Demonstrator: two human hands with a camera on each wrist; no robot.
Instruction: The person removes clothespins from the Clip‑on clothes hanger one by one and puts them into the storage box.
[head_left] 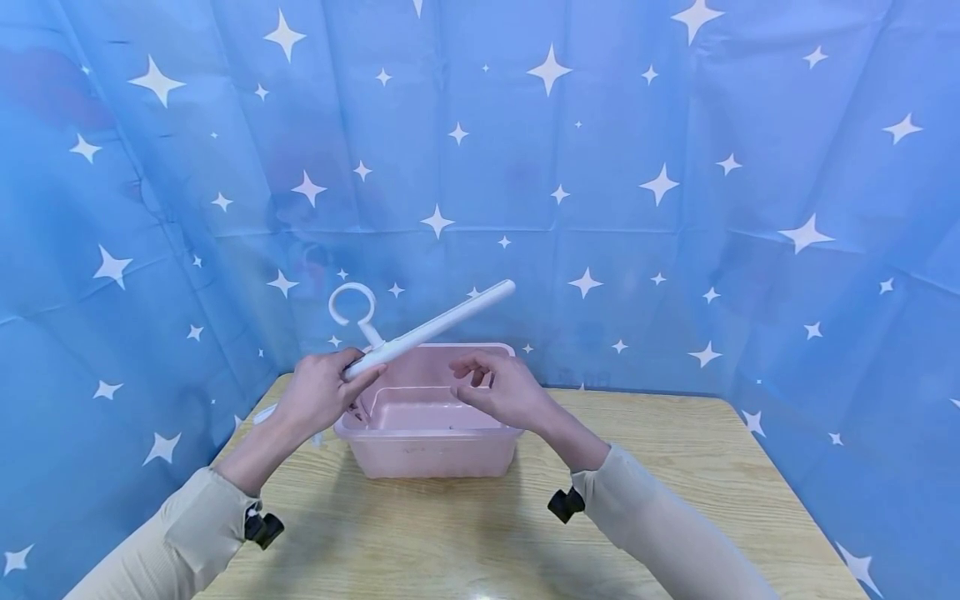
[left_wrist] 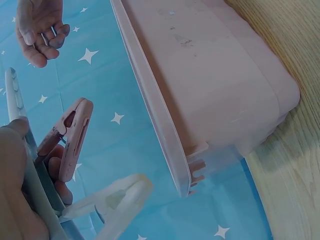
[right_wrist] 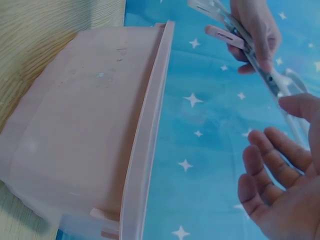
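My left hand [head_left: 315, 393] grips a white hanger bar [head_left: 438, 327] over the left side of a pink basin [head_left: 435, 457]. The bar slants up to the right, and an open ring-shaped hook [head_left: 352, 289] rises from it. Seen from the left wrist, a pink clothespin [left_wrist: 75, 142] and a white clothespin [left_wrist: 122, 202] hang on the bar beside the fingers. My right hand [head_left: 510, 390] hovers above the basin's right side, fingers loosely bent, with nothing in it. From the right wrist, its palm [right_wrist: 295, 200] shows below the bar, apart from it.
The basin stands on a wood-grain table [head_left: 420, 542], near its back edge. A blue curtain [head_left: 480, 167] with white stars surrounds the table on the back and sides. Small dark marks and specks show on the basin's outer wall.
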